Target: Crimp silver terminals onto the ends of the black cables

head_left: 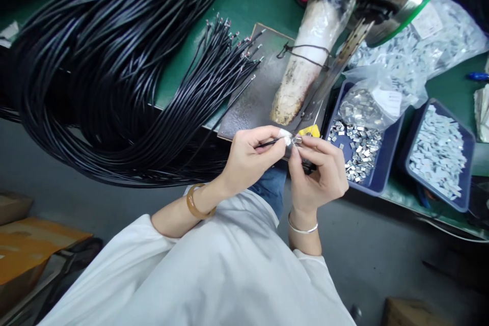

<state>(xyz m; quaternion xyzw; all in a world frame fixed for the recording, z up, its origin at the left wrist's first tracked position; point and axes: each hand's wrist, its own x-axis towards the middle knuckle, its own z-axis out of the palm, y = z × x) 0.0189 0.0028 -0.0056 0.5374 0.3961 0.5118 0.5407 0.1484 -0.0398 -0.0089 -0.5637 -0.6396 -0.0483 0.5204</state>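
Observation:
Between the thumb and fingers of my left hand [254, 155] is the end of a black cable [268, 142], with white wrapping on a fingertip. My right hand [319, 170] pinches a small silvery metal connector shell [297, 140] right at the cable's tip. The two hands nearly meet in front of the table edge. Just beyond them is a yellow piece [309, 131] on a dark fixture. Whether the shell is around the wires or only touching them, I cannot tell.
A big bundle of black cables [114, 71] fills the left, stripped ends lying by a metal plate [248, 107]. A plastic-wrapped arm [309, 46] hangs above it. On the right stand a blue tray [385, 163] of metal shells and another tray [468, 163] of pale pieces, with plastic bags [451, 35] behind.

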